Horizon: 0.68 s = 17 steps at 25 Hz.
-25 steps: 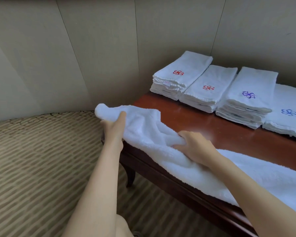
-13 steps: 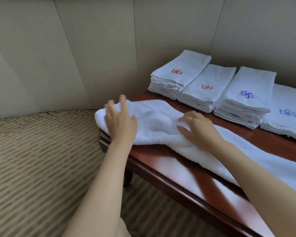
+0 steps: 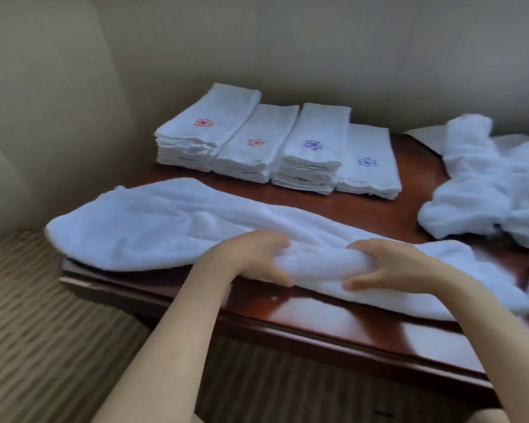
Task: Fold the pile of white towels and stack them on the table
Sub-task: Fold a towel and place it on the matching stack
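Head view: towel (image 3: 171,227) lies lengthwise along the bench (image 3: 333,325) edge; left hand (image 3: 257,257) and right hand (image 3: 388,267) pinch its middle, equally near.

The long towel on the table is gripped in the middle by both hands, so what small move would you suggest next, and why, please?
Probably lift the middle and draw it toward the near edge, folding the long towel in half. Both the left hand and right hand grip a bunched ridge, while its ends lie flat on the table.
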Tool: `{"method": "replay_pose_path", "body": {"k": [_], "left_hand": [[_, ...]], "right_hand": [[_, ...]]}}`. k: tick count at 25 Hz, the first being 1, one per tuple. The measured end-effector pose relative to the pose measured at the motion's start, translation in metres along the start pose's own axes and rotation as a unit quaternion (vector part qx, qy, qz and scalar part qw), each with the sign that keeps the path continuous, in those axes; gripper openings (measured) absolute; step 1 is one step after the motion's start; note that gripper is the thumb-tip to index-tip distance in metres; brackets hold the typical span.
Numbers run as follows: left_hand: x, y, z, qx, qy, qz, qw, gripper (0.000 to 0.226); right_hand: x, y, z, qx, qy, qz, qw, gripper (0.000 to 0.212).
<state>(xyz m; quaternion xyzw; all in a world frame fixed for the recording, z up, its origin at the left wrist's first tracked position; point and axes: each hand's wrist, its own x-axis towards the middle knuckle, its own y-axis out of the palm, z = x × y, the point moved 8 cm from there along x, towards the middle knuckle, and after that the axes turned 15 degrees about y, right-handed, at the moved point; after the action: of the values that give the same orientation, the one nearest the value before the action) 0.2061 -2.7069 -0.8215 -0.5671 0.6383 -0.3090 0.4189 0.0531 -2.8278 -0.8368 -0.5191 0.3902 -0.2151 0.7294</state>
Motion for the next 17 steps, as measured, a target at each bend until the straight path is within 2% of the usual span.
{"method": "replay_pose_path", "body": {"k": [1, 2, 4, 5, 7, 10, 12, 14, 15, 17], "left_hand": [[0.008, 0.007, -0.005, 0.047, -0.003, 0.035, 0.998, 0.065], [0.017, 0.008, -0.007, 0.086, -0.011, 0.034, 0.996, 0.059], [0.031, 0.002, -0.009, 0.109, -0.019, -0.037, 0.993, 0.037], [0.037, 0.000, -0.010, 0.123, -0.028, -0.075, 0.989, 0.030], [0.050, -0.004, -0.013, 0.176, -0.041, -0.144, 0.973, 0.028], [0.063, -0.016, -0.013, 0.256, -0.031, -0.232, 0.938, 0.037], [0.066, -0.025, -0.019, 0.276, 0.015, -0.300, 0.913, 0.038], [0.063, -0.030, -0.029, 0.292, 0.049, -0.342, 0.892, 0.037], [0.061, -0.031, -0.033, 0.296, 0.057, -0.339, 0.891, 0.036], [0.058, -0.028, -0.036, 0.280, 0.063, -0.294, 0.912, 0.032]], "right_hand": [[-0.001, 0.001, -0.017, 0.017, 0.015, 0.013, 1.000, 0.050], [-0.002, -0.001, -0.032, 0.048, 0.029, 0.022, 0.998, 0.041], [0.008, -0.005, -0.047, 0.082, 0.054, 0.010, 0.995, 0.032], [0.016, -0.010, -0.051, 0.074, 0.072, -0.020, 0.994, 0.030], [0.033, -0.027, -0.055, 0.022, 0.100, -0.164, 0.981, 0.034], [0.033, -0.054, -0.055, -0.002, 0.061, -0.439, 0.896, 0.037], [0.016, -0.064, -0.059, 0.003, 0.040, -0.536, 0.843, 0.033], [-0.008, -0.073, -0.054, 0.016, -0.014, -0.569, 0.822, 0.023], [-0.021, -0.075, -0.049, 0.032, -0.052, -0.562, 0.825, 0.019], [-0.044, -0.069, -0.037, 0.041, -0.106, -0.491, 0.864, 0.022]]}}
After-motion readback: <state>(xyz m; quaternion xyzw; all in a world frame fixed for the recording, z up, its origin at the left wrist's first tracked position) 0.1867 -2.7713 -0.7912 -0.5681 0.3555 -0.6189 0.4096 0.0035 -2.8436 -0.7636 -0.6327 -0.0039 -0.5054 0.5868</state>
